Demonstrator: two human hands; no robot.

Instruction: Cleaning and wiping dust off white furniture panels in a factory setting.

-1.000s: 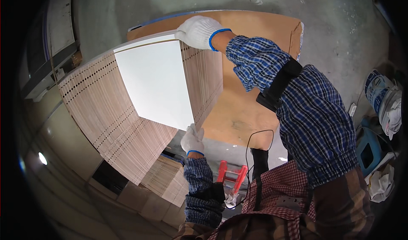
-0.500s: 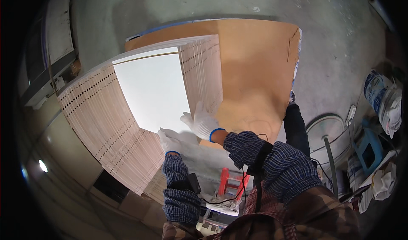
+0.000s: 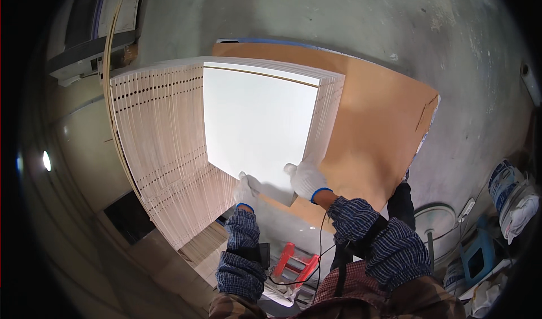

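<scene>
A white flat panel [image 3: 257,127] with a thin brown strip along its far edge faces me, at the front of a set of similar boards. My left hand [image 3: 245,192], in a white knit glove, is closed on the panel's near edge, thumb on the upper face. My right hand [image 3: 309,181], gloved the same, grips the panel near its right near corner. Its fingertips beneath the panel are hidden. To the left stands a long row of tightly packed boards [image 3: 161,144], their pale edges dotted with dark holes. More board edges [image 3: 326,110] show at the panel's right.
A brown sheet [image 3: 384,110] lies under the boards and reaches right over the grey concrete floor [image 3: 339,14]. Near my legs are a red stool-like frame [image 3: 296,265] and a round-based stand [image 3: 435,220]. A blue plastic stool [image 3: 480,257] and wrapped bundles [image 3: 511,195] sit at the right.
My fingers have closed round the panel's edges, where before they lay more outstretched. The view has swung, so the boards appear farther right, and fewer edges show at the panel's right.
</scene>
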